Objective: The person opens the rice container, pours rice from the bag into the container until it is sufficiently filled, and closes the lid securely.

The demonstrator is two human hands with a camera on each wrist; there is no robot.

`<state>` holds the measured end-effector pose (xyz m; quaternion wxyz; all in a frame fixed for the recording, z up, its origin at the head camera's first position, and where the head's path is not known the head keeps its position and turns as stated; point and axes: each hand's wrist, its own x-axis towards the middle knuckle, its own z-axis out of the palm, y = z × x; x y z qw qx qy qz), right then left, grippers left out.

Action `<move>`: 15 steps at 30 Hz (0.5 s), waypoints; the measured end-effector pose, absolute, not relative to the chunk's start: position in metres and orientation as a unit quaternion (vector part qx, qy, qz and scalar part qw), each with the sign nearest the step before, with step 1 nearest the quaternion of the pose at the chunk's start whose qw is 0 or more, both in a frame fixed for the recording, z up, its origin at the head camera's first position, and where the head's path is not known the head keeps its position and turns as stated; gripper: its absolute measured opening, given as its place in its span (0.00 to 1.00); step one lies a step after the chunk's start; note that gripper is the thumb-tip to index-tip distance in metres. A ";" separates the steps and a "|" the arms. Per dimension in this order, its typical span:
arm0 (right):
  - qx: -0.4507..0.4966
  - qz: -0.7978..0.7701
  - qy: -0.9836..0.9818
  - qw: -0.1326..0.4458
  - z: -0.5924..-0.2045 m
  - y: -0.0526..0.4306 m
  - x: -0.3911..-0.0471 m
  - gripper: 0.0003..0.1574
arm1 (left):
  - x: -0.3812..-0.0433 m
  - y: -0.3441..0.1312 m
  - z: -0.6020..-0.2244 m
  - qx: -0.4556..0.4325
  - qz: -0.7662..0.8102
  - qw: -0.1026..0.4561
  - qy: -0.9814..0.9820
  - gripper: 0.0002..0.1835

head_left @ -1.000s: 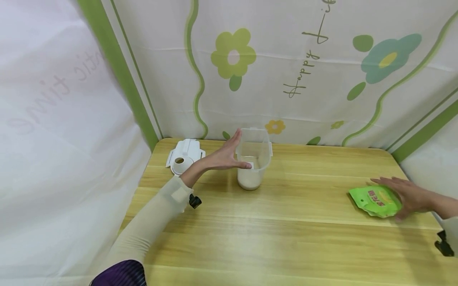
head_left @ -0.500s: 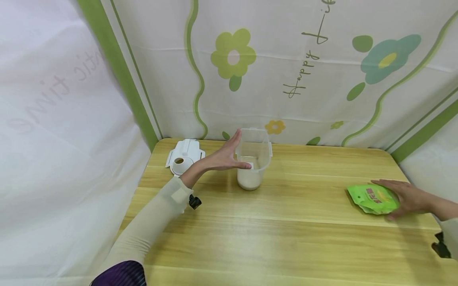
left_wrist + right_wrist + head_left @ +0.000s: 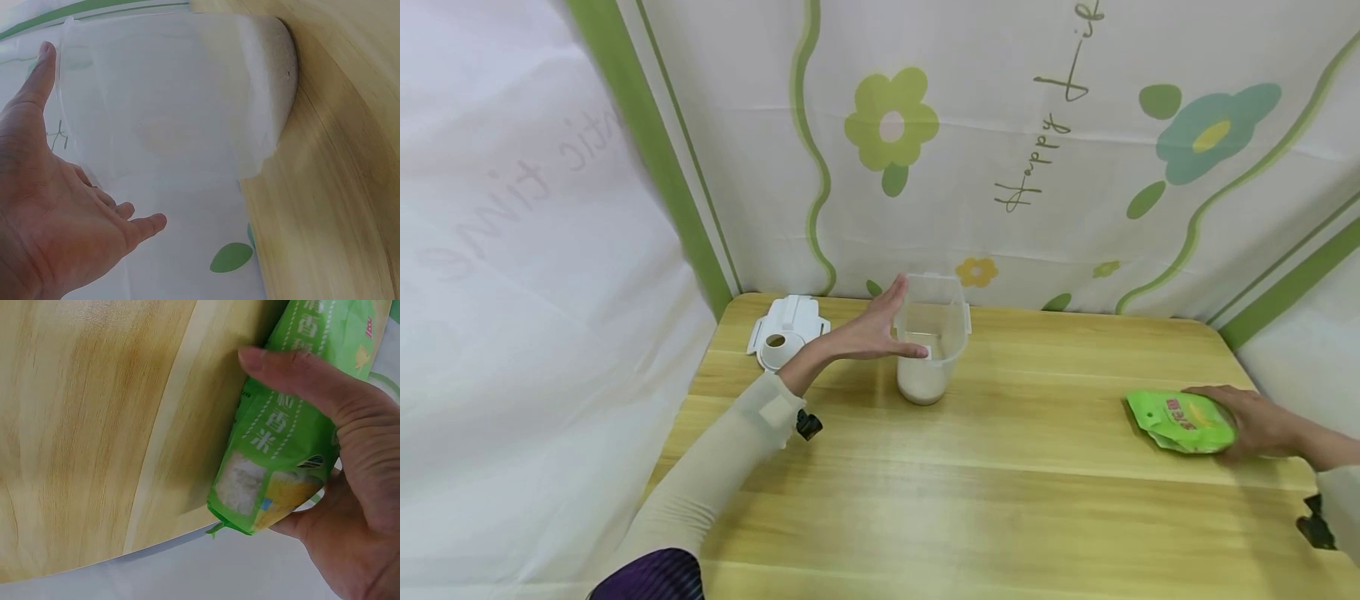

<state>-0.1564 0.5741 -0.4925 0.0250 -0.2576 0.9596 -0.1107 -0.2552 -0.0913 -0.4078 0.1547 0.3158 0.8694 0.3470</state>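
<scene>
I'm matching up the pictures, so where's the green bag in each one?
Head: the green bag is at the right, against the right hand.
Left wrist: not in this one.
Right wrist: right of the middle, reaching the top edge, held by that hand.
Shared landmark: the wooden table, in all three.

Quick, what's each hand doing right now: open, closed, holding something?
Left hand: open, fingers spread at the rim of the clear plastic container.
Right hand: closed, holding the green rice bag.
</scene>
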 end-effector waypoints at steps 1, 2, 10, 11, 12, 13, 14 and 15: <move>-0.254 -0.109 0.960 0.028 -0.493 0.574 -0.156 0.77 | -0.255 -0.091 -0.408 0.316 0.345 0.157 0.870 0.70; -0.255 -0.109 0.960 0.031 -0.494 0.574 -0.156 0.77 | -0.255 -0.091 -0.408 0.316 0.343 0.157 0.870 0.69; -0.257 -0.086 0.963 0.018 -0.496 0.576 -0.162 0.76 | -0.258 -0.091 -0.407 0.315 0.341 0.155 0.872 0.69; -0.253 -0.086 0.963 0.022 -0.496 0.576 -0.162 0.75 | -0.258 -0.091 -0.407 0.315 0.340 0.156 0.873 0.69; -0.248 -0.088 0.964 0.027 -0.495 0.576 -0.162 0.74 | -0.259 -0.091 -0.407 0.314 0.340 0.158 0.872 0.70; -0.243 -0.089 0.965 0.033 -0.495 0.576 -0.162 0.73 | -0.259 -0.090 -0.408 0.313 0.340 0.160 0.872 0.70; -0.235 -0.091 0.967 0.037 -0.495 0.576 -0.161 0.72 | -0.259 -0.090 -0.408 0.313 0.340 0.161 0.872 0.70; -0.228 -0.093 0.968 0.043 -0.495 0.575 -0.161 0.71 | -0.259 -0.089 -0.408 0.314 0.339 0.161 0.872 0.70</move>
